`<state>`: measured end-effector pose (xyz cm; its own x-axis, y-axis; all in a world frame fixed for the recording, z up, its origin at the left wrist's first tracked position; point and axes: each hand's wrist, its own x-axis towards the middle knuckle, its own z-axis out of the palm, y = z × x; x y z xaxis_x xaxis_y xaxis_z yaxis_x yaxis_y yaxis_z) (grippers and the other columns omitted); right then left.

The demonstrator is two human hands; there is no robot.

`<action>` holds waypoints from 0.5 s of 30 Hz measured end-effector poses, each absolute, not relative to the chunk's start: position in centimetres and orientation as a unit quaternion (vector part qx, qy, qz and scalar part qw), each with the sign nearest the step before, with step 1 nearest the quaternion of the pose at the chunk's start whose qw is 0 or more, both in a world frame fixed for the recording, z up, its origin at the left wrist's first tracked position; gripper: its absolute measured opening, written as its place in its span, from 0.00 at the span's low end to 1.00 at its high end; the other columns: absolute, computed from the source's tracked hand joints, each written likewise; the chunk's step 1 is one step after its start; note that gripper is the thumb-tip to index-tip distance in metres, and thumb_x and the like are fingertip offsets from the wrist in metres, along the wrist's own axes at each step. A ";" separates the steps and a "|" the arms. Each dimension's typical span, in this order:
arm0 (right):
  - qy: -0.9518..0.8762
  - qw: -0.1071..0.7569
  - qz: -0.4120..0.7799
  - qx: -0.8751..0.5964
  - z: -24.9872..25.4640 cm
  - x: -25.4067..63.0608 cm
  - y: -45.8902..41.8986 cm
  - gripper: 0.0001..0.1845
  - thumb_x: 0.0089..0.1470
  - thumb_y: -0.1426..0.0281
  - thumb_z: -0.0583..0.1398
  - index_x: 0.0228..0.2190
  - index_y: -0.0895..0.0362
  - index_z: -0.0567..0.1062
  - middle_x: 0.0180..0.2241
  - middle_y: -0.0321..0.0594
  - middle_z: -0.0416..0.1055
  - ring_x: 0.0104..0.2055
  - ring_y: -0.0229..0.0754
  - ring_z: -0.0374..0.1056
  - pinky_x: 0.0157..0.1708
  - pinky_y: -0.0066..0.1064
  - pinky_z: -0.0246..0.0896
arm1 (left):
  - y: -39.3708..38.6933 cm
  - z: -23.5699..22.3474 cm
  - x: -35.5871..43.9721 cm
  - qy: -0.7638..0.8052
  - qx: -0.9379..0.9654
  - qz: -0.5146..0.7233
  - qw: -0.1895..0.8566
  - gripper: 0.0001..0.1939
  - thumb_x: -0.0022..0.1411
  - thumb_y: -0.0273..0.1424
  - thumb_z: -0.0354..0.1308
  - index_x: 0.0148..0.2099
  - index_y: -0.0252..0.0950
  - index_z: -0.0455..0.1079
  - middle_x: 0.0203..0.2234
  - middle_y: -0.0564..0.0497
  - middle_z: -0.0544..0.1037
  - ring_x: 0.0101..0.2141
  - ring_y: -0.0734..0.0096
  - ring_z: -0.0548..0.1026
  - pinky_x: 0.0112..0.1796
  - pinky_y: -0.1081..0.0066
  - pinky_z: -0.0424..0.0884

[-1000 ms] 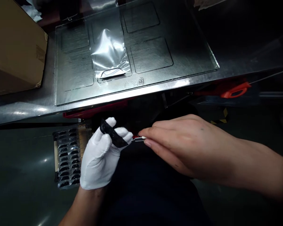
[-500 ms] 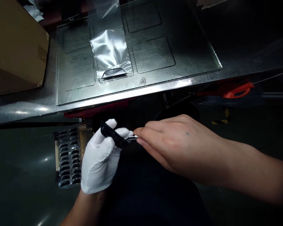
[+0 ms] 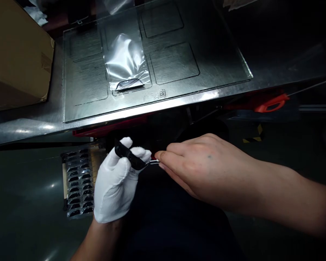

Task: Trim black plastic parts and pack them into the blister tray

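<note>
My left hand (image 3: 115,185), in a white glove, pinches a small black curved plastic part (image 3: 130,156) between thumb and fingers, tilted down to the right. Bare and closed, my right hand (image 3: 192,163) grips tweezers (image 3: 154,162), whose thin metal prongs point at the part's lower right end. The prong tips are too small to tell whether they touch it. On the table above lies a clear plastic bag (image 3: 126,58) with a similar dark part (image 3: 129,84) at its near end.
A glass sheet (image 3: 220,69) covers part of the metal table (image 3: 38,125). A cardboard box (image 3: 19,58) stands at left. Below the table edge, a tray (image 3: 65,181) carries rows of black parts in clear pockets. An orange handle (image 3: 273,104) sticks out at right.
The tweezers' tips have drawn back slightly to the right from the black part, showing more of the prongs. The whole view has shifted a little; both hands keep their grips.
</note>
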<state>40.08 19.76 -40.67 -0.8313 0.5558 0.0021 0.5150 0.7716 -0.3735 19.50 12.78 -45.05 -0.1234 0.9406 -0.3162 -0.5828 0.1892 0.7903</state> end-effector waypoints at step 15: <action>-0.817 0.302 0.088 -0.483 -43.1 44.3 27.4 0.15 0.67 0.69 0.60 0.52 0.55 0.80 0.45 0.42 0.81 0.47 0.47 0.76 0.48 0.37 0.69 | 12.7 -45.6 19.4 0.439 0.134 0.626 0.631 0.17 0.61 0.34 0.72 0.52 0.45 0.80 0.40 0.50 0.87 0.43 0.60 0.85 0.52 0.57 0.81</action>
